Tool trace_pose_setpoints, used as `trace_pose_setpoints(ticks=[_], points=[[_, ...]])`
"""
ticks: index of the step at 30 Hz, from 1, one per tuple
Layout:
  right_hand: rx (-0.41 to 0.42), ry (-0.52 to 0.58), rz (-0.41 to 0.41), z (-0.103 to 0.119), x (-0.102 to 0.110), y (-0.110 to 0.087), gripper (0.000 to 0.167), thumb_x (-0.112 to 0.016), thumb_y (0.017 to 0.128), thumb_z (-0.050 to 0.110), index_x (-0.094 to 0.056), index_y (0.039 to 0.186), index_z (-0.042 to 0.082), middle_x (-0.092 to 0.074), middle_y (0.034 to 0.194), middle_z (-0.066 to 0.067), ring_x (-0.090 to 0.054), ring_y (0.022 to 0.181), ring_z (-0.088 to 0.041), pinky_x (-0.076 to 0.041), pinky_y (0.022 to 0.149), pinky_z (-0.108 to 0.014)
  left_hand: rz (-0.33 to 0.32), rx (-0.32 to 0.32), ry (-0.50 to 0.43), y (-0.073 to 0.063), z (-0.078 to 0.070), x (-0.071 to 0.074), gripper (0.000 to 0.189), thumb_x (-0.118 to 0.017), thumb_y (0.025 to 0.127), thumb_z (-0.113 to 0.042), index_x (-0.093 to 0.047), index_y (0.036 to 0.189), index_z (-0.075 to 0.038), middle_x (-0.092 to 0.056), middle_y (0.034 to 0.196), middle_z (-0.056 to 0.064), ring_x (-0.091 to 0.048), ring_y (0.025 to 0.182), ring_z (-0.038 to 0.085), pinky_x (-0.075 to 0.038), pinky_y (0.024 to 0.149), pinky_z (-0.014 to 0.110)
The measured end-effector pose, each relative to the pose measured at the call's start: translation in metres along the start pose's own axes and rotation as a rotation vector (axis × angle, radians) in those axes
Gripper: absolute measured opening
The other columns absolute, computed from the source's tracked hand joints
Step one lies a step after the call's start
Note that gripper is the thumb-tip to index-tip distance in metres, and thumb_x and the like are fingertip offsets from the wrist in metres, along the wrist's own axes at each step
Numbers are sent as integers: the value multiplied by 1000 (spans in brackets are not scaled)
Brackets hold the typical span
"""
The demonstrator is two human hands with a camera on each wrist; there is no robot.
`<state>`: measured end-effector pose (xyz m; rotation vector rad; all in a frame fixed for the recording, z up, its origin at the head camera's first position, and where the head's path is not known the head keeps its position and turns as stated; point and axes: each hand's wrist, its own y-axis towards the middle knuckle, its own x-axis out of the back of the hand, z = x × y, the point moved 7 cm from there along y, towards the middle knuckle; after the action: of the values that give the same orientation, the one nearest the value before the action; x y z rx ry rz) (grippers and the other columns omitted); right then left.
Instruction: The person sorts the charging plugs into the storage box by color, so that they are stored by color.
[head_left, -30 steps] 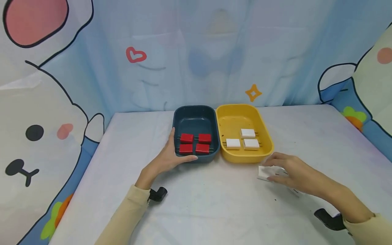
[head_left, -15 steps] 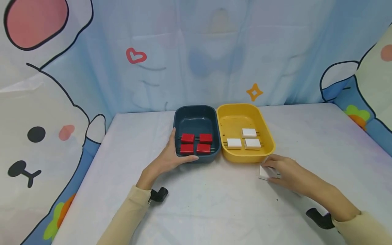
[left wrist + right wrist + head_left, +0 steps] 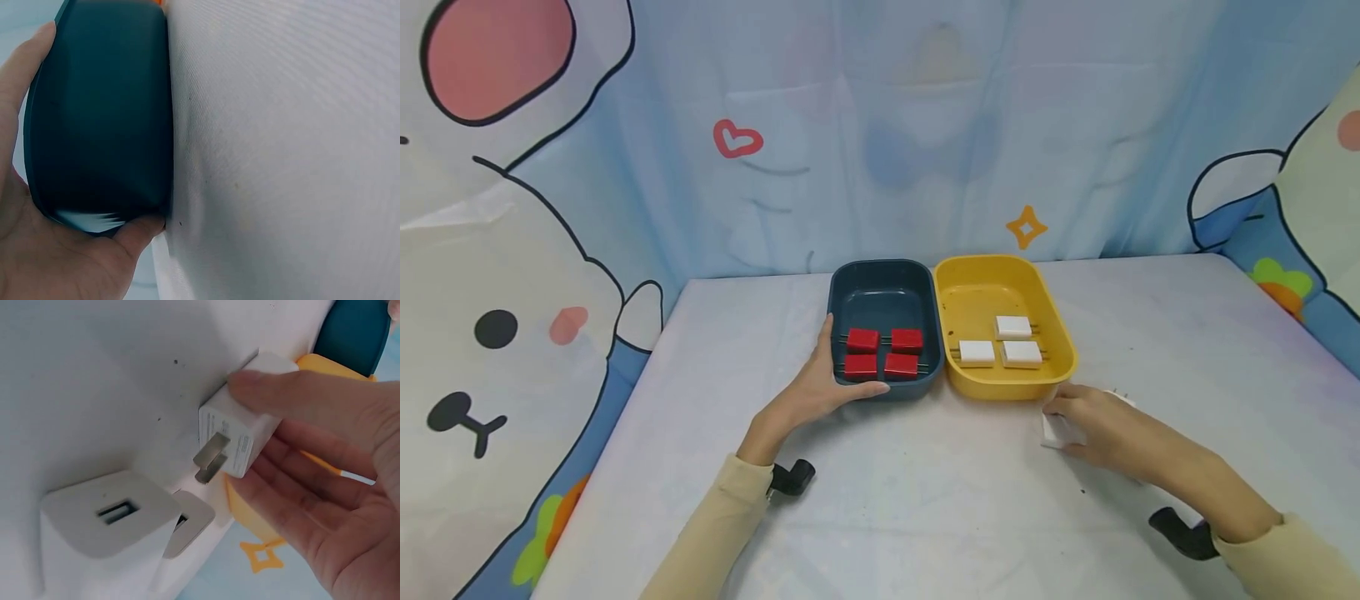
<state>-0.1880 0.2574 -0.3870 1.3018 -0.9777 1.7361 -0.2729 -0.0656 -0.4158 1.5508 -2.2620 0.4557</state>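
Note:
My left hand (image 3: 808, 379) holds the near left corner of a dark blue tray (image 3: 883, 292), fingers along its side and thumb across the front. In the left wrist view, the fingers and thumb (image 3: 140, 234) frame the tray's wall (image 3: 100, 106). Several red plug adapters (image 3: 861, 367) lie in that tray. My right hand (image 3: 1108, 425) pinches a white charger (image 3: 1060, 432) between thumb and fingers, just in front of a yellow tray (image 3: 988, 287). The right wrist view shows its flat metal prongs (image 3: 212, 456) facing the wrist. Three white chargers (image 3: 1021, 354) lie in the yellow tray.
Two more white chargers, a near one (image 3: 94, 531) with a USB port and one behind it (image 3: 199, 512), stand by the right hand. The trays sit side by side on a white cloth-covered table (image 3: 910, 500), before a printed backdrop (image 3: 925, 125).
My right fingers have drawn in around the white charger, which now sits slightly farther right and is more covered. The left hand keeps its place on the dark blue tray.

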Motion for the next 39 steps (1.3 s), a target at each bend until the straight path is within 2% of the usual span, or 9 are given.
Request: trace_pose_setpoints(ticks=[6,11,15,18,21,26,29,33,39], points=[[24,46,27,-5,7,-10,45,-95,73,7,-75,113,2,-69,112,-8,-65,96,-23,-60,87,-48,4,-28,-17,-1,-2,0,129,-85,87,-39,13,167,-16,-6,176,8,-13,159,29,-24,124,59],[39,135,19,-8,24,-15,48,-96,73,9,-76,116,4,-71,113,-5,-65,95,-19,-62,84,-42,6,-32,-24,-1,-1,-1,129,-85,86,-39,12,167,-16,-7,175,9,-14,159,31,-25,123,60],[69,174,-71,-9,52,-12,45,-95,75,10,-76,115,5,-72,112,-3,-68,97,-20,-62,84,-41,13,-3,-10,-1,1,-2,131,-85,86,-41,14,167,-17,-7,175,9,-14,159,30,-26,124,59],[95,156,-185,-11,77,-6,44,-95,75,9,-76,115,5,-73,111,-3,-70,98,-22,-62,83,-42,10,-22,-19,0,0,-2,131,-86,85,-41,14,167,-18,-7,175,7,-14,159,28,-26,124,59],[110,136,-272,-13,99,6,46,-95,76,8,-75,116,3,-73,113,-7,-71,101,-27,-62,85,-45,12,-48,-27,1,-2,-1,131,-86,85,-42,13,167,-18,-7,175,7,-14,159,28,-25,124,59],[107,153,-346,-17,124,38,47,-91,80,4,-71,122,-4,-72,118,-19,-69,106,-36,-58,92,-56,10,-3,-2,0,2,0,134,-86,84,-46,14,167,-18,-6,176,7,-13,159,28,-25,124,58],[81,174,-375,-22,134,58,46,-88,82,0,-69,123,-8,-69,120,-25,-67,108,-40,-55,95,-60,10,-8,2,2,2,0,133,-86,84,-46,14,167,-17,-6,176,8,-13,159,29,-25,124,58],[65,184,-377,-30,138,85,45,-85,84,-2,-67,123,-11,-67,120,-28,-65,108,-43,-53,97,-62,5,-36,0,2,1,0,132,-86,85,-44,12,167,-16,-6,176,8,-14,159,28,-25,124,58],[37,186,-370,-43,126,121,41,-81,87,-4,-64,123,-15,-64,118,-33,-62,108,-46,-52,97,-62,-3,-41,1,2,2,1,133,-87,84,-45,12,168,-16,-7,175,9,-14,159,30,-25,124,59]])
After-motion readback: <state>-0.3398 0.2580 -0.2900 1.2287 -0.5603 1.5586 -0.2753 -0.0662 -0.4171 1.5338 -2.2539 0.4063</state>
